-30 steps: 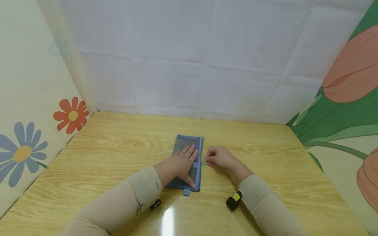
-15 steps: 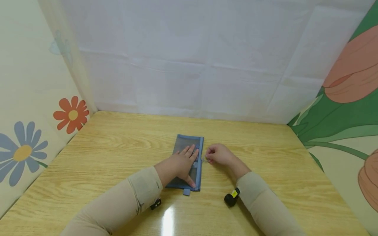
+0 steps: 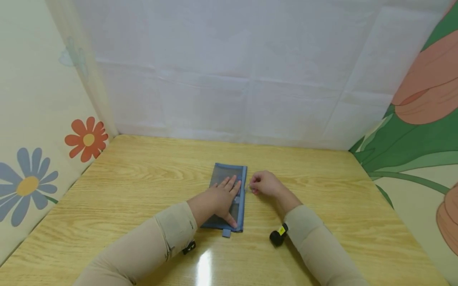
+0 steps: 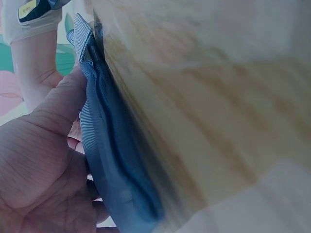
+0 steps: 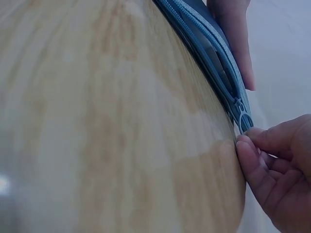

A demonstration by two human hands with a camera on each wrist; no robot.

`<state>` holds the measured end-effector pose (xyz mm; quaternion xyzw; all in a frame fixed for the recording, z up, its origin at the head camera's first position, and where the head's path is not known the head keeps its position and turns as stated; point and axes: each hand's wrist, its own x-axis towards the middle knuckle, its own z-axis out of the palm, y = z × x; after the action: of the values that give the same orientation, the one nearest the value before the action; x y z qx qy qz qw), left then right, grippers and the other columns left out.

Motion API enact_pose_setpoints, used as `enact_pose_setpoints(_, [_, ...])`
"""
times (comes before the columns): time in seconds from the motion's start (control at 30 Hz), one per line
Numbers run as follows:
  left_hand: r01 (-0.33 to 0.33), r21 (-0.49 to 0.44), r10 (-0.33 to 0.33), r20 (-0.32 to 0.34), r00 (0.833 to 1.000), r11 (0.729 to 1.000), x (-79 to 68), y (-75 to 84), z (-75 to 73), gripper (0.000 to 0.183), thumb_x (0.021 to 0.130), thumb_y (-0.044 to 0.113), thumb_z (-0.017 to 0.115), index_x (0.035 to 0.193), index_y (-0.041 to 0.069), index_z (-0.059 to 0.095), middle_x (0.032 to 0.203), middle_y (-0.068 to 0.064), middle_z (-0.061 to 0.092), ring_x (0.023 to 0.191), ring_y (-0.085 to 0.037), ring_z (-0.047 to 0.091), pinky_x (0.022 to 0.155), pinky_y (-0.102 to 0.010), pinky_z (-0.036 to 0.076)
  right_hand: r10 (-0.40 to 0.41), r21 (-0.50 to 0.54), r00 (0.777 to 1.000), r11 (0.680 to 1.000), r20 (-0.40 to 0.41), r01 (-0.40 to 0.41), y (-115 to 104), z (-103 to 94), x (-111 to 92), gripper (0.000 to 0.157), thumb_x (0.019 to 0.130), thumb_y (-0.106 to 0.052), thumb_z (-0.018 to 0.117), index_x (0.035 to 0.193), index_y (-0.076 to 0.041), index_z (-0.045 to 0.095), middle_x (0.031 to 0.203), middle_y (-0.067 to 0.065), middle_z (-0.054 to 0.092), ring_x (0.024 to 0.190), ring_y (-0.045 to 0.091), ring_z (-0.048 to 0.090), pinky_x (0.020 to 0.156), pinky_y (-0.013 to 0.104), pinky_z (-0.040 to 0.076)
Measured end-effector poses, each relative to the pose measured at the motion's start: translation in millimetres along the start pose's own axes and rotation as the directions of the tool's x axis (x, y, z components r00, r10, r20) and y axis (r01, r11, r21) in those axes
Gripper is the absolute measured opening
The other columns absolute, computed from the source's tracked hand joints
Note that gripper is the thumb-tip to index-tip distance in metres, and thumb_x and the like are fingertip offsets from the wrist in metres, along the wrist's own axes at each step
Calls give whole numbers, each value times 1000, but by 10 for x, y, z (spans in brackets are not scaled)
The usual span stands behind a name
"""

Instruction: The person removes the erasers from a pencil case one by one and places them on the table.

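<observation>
A blue zip pouch (image 3: pixel 221 174) with dark mesh panels lies flat on the table, its zipped edge to the right. Spread across its mesh face, my left hand (image 3: pixel 222 200) presses it down, thumb near the closest corner. Thumb and forefinger of my right hand (image 5: pixel 282 165) pinch the ring-shaped zipper pull (image 5: pixel 244 119) beside that edge. In the right wrist view, the zipper teeth (image 5: pixel 206 48) stand apart on the side of the slider toward the top. The left wrist view shows the pouch (image 4: pixel 104 131) edge-on beside my left palm (image 4: pixel 39 155).
The wooden table (image 3: pixel 154 159) meets a white cloth backdrop (image 3: pixel 200 79) at its far edge. Flower-painted panels (image 3: pixel 32 99) stand at the left and right. A small fabric tab (image 3: pixel 226 233) sticks out from the pouch's near end. A black wrist device (image 3: pixel 277 237) hangs at the right sleeve.
My right hand has slid a short way along the pouch's edge, away from my body, with the zipper pull. The left hand and the pouch have stayed in place.
</observation>
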<state>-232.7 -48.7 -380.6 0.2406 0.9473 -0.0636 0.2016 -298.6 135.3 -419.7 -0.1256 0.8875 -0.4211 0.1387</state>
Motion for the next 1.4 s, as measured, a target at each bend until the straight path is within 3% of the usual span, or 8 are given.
enact_pose_setpoints(0.87, [-4, -8, 4, 0, 1000, 1000, 0, 0, -3, 130, 52, 75, 61, 148, 14, -2, 152, -10, -9, 139, -28, -1, 107, -48, 18, 6, -61, 999, 998, -49, -9, 33, -41, 150, 12, 85, -5, 59, 73, -2, 61, 64, 5, 60, 58, 14, 57, 56, 25, 48])
enact_pose_setpoints(1.4, [0, 9, 0, 11, 1000, 1000, 18, -8, 8, 131, 51, 77, 59, 147, 15, -4, 152, -9, -11, 139, -27, -2, 107, -47, 18, 68, -53, 994, 996, -91, -73, 20, -72, 264, 7, 84, -4, 59, 78, -1, 62, 69, 6, 62, 61, 14, 58, 58, 25, 48])
